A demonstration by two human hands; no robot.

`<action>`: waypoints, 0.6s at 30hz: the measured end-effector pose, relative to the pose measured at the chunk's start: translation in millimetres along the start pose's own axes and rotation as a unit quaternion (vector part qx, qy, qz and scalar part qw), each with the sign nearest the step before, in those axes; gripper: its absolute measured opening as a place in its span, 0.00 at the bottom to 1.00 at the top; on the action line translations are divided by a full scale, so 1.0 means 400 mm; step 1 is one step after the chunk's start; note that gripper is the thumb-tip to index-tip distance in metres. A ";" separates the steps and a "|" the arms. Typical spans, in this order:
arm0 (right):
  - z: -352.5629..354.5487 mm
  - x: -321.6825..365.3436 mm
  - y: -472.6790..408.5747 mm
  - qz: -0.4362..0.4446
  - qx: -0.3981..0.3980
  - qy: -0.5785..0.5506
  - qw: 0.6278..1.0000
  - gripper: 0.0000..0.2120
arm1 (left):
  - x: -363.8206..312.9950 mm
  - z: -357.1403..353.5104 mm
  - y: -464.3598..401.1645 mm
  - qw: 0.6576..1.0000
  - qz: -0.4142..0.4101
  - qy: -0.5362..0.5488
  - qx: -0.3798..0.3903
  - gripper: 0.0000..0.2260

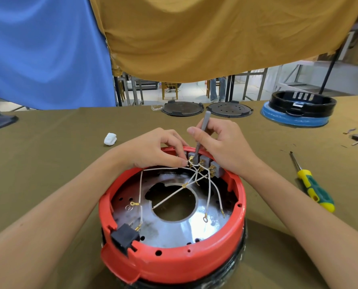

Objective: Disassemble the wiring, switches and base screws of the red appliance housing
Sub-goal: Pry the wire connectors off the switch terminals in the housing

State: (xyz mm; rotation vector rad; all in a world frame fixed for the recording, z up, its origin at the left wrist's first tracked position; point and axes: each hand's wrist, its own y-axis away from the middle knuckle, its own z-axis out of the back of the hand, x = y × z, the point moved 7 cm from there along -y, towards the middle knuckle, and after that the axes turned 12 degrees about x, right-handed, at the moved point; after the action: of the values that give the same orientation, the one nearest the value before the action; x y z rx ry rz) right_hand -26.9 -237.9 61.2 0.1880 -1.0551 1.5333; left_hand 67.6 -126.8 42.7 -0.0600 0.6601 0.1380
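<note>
The housing [173, 253] sits near centre on the surface [48, 163], switches [203, 163] at its far rim, a socket [124, 238] at its near-left rim. A screwdriver [313, 184] lies right; two lids [182, 108] lie far behind.

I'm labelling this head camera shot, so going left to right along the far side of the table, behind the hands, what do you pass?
White wad → solid dark round plate → perforated dark round plate → black ring housing sitting on a blue base.
</note>
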 end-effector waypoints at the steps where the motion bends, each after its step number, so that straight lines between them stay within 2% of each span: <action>1: 0.001 0.001 0.001 0.001 -0.003 -0.006 1.000 0.11 | 0.001 -0.001 0.000 1.000 -0.001 0.000 0.002 0.07; 7: -0.007 -0.003 -0.003 -0.010 0.022 0.014 1.000 0.14 | 0.001 0.001 -0.002 1.000 -0.002 0.001 -0.001 0.08; 12: 0.006 -0.005 0.002 -0.002 -0.019 -0.031 0.999 0.14 | 0.005 0.000 -0.001 1.000 -0.001 0.004 0.006 0.08; 18: 0.002 0.000 0.001 -0.003 -0.006 -0.021 1.000 0.12 | 0.005 -0.001 -0.002 1.000 0.000 0.004 0.008 0.07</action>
State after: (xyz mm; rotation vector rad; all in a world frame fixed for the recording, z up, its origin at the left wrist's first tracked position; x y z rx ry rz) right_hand -27.5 -238.3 61.5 0.2145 -1.0957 1.5228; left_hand 69.0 -127.3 41.2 -0.0450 0.6686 0.1321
